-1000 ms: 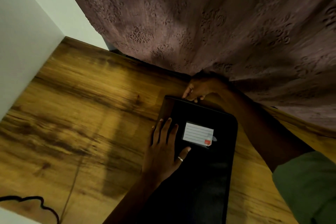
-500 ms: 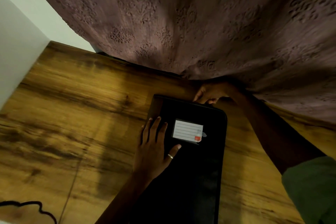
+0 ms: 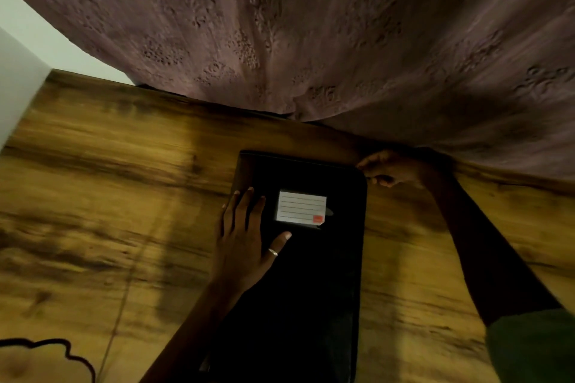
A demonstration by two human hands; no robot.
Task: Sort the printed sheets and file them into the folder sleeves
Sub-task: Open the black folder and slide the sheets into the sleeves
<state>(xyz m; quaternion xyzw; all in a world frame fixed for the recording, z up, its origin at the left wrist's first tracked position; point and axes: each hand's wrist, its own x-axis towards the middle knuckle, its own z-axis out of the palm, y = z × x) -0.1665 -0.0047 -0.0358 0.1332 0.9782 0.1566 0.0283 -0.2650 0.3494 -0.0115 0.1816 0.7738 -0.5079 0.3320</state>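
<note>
The black folder (image 3: 298, 274) lies closed on the counter (image 3: 109, 196) with no sheets in view, so filing looks unstarted. The left hand (image 3: 245, 242) presses flat on its cover beside the label (image 3: 301, 207); the right hand (image 3: 395, 169) pinches its far corner.

My plain black rectangular folder (image 3: 311, 289) bears a white paper label (image 3: 301, 208) ruled with thin grey lines, a small red square in its corner. The brown wooden tabletop (image 3: 109, 196) is streaked with dark grain, the dusty mauve fabric curtain (image 3: 311, 25) embossed with floral motifs, my cloth sleeve (image 3: 535, 348) olive green.
</note>
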